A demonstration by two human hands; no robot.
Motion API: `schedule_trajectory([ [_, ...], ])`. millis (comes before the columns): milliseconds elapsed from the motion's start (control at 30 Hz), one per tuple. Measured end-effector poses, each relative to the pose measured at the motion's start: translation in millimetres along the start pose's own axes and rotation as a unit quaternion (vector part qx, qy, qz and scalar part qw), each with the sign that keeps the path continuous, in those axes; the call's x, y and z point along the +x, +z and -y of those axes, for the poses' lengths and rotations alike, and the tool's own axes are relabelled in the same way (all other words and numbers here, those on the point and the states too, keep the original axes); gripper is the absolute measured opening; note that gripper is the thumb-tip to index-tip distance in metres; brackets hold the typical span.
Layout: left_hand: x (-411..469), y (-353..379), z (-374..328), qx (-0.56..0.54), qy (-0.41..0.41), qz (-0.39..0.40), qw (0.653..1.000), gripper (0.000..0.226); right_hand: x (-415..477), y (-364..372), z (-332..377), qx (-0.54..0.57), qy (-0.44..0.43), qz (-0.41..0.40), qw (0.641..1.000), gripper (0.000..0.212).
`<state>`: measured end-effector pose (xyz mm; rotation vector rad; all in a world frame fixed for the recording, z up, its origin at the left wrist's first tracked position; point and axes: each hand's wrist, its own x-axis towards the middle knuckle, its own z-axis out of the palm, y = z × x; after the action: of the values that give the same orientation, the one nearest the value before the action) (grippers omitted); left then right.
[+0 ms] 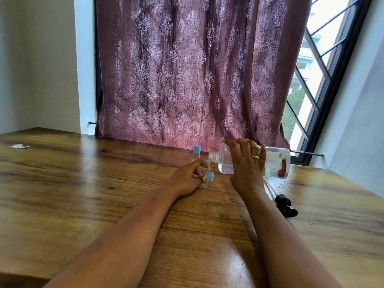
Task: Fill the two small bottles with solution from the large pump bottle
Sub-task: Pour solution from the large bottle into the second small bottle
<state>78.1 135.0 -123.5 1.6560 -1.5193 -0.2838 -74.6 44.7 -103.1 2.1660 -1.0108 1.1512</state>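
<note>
Liquid (225,171) pools in the tipped large bottle (277,161) gripped by the right hand (247,163); at its nine o'clock, the left hand (187,177) clasps a small bottle (203,183).

Wooden table (83,183), patterned maroon curtain (187,69) — barred window (321,59) right.

Wooden table (83,183); patterned maroon curtain (187,80); barred window (315,80), seemingly daylit.

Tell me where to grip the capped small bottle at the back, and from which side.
Probably the clear body below the blue cap, coming from the left. The capped small bottle stands upright; the left hand, holding the open small bottle, sits in front of it, and the tilted large bottle in the right hand reaches from its right.
</note>
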Motion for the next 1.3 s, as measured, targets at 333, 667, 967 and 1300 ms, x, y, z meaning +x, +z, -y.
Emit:
schedule_trajectory([
  [333,1.8,1.2,3.2,0.003,-0.002,-0.002,1.0,0.043,2.2,-1.4,0.8,-0.007,-0.009,-0.004,1.0,0.102],
  [667,2.6,1.4,3.5,0.019,-0.014,-0.001,1.0,0.054,2.6,-2.2,0.6,-0.019,-0.015,-0.009,1.0,0.102],
  [967,3.2,1.6,3.4,0.019,-0.01,-0.004,1.0,0.052,1.7,-2.1,0.7,-0.008,-0.01,-0.001,1.0,0.105],
  [1300,2.2,1.5,2.9,0.019,0.002,-0.009,1.0,0.043,1.7,-3.2,2.0,-0.004,-0.004,-0.001,1.0,0.102],
])
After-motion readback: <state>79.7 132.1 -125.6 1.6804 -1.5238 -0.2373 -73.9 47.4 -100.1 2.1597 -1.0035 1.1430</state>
